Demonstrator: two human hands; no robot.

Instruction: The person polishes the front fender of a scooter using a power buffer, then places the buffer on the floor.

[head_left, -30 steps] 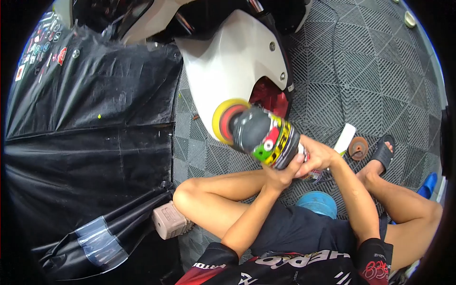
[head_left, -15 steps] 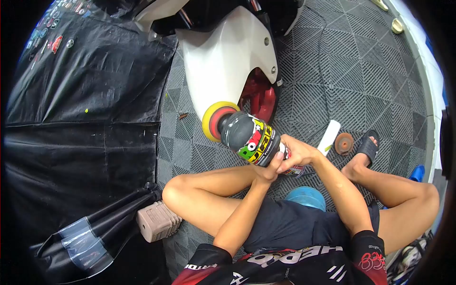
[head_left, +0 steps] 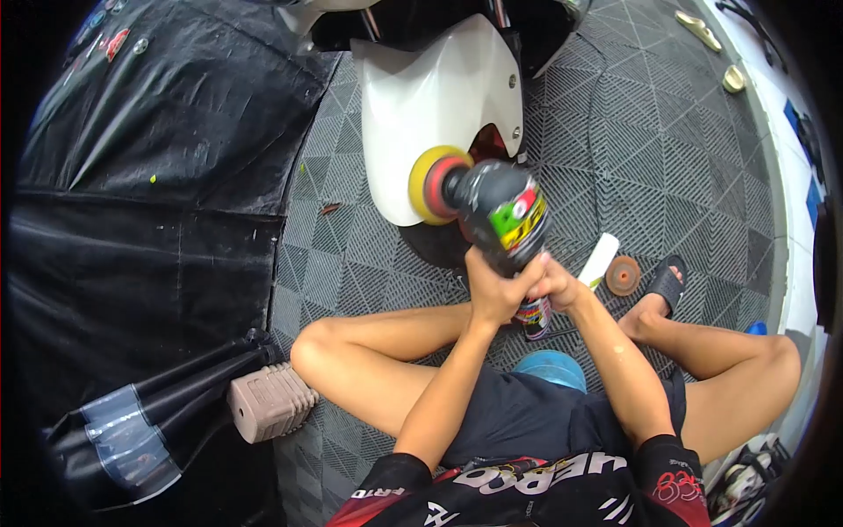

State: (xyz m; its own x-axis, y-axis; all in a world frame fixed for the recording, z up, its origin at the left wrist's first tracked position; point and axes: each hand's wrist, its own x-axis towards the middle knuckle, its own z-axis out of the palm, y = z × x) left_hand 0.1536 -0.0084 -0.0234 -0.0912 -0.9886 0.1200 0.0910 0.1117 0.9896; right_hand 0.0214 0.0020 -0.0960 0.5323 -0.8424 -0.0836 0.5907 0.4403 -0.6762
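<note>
Both my hands are wrapped around a black polisher (head_left: 514, 211) with bright stickers on its body. My left hand (head_left: 494, 288) closes on the near side of its grip, and my right hand (head_left: 555, 281) meets it from the right, fingers overlapping. At the polisher's head, a yellow foam pad (head_left: 427, 186) with a red backing stands on edge against the lower front of a white motorcycle fender (head_left: 417, 105). Whether the pad is spinning I cannot tell. Part of the dark tyre (head_left: 435, 244) shows beneath the fender.
A white bottle-like object (head_left: 601, 260) and an orange-brown round pad (head_left: 623, 276) lie on the grey tiled floor near my sandalled foot (head_left: 665, 285). Black sheeting (head_left: 176, 132) covers the left side. A beige ribbed block (head_left: 268, 404) sits by my knee; a blue stool (head_left: 553, 369) is beneath me.
The polisher has swung upward and right, bringing its pad onto the fender's front. My hands have turned with it, and the whole view has shifted slightly.
</note>
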